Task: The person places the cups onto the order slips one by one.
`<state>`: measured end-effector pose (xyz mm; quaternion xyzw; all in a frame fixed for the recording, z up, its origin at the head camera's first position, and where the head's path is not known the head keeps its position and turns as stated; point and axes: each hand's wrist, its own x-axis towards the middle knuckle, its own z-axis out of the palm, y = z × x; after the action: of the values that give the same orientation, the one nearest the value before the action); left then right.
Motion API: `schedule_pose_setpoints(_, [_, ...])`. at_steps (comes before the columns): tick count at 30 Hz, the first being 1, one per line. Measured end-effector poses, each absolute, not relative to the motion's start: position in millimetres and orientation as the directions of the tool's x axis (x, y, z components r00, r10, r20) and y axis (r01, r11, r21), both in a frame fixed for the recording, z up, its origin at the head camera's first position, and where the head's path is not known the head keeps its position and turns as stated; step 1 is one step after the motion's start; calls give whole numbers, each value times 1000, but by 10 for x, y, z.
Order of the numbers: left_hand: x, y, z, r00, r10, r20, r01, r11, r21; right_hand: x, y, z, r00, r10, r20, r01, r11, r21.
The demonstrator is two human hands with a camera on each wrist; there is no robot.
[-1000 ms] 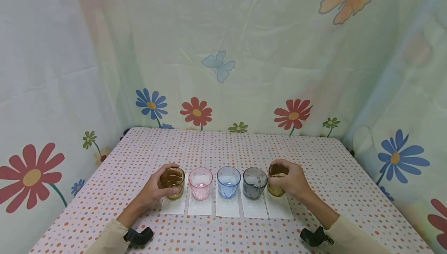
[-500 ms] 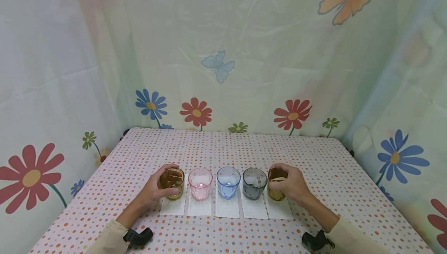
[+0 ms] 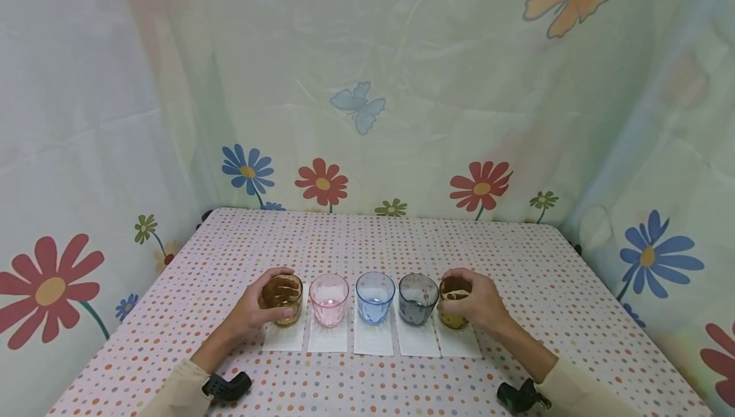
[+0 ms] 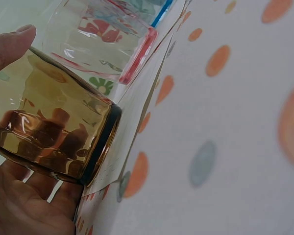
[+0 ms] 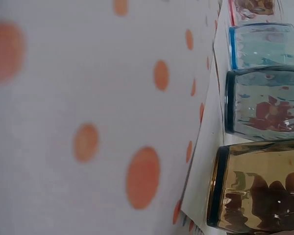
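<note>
My left hand (image 3: 256, 302) grips an amber glass (image 3: 291, 305) at the left end of a row of tumblers, thumb on the near side and fingers around the far side. At the right end, my right hand (image 3: 482, 302) holds a second amber glass (image 3: 450, 320). Between them stand a pink-tinted glass (image 3: 330, 302), a blue glass (image 3: 376, 299) and a grey glass (image 3: 418, 302), all upright. In the left wrist view, fingers show through the amber glass (image 4: 54, 112). The right wrist view has the other amber glass (image 5: 255, 186) beside the grey one, with its base at the paper.
Under the row lie several white paper slips (image 3: 373, 343), side by side. They rest on a dotted tablecloth (image 3: 367, 385). A printed curtain (image 3: 367, 34) with flowers and butterflies hangs behind and along the sides. Dark devices (image 3: 227, 387) sit at both wrists.
My right hand has come down slightly with its amber glass since one second ago. The left hand and the other glasses stay where they were.
</note>
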<state>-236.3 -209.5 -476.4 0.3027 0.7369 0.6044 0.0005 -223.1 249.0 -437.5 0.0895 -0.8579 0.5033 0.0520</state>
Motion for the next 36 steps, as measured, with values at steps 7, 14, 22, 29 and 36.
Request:
schedule_pose_setpoints(7, [-2370,-2107,-4754,-827,434,357,443,114,889,-2197,2501,-4371,-980,-108,167,-199,472,-859])
schedule_pose_setpoints(14, [-2352,-2132,-4754,-825,443,350,437,109,893,-2173,2518,-4391,-975,-123,186,-223,540,-812])
schedule_pose_setpoints(22, [-2330,-2188,-4676,-777,509,370,472,81,878,-2140,2513,-4370,-971,-133,200,-240,587,-773])
schedule_pose_setpoints(29, [-2318,-2194,-4569,-769,530,358,490,128,862,-2126,2526,-4292,-927,-203,315,-373,575,-728])
schedule_pose_setpoints(36, [-2322,-2201,-4484,-833,480,276,471,354,808,-2162,2541,-4247,-916,-212,340,-394,634,-665])
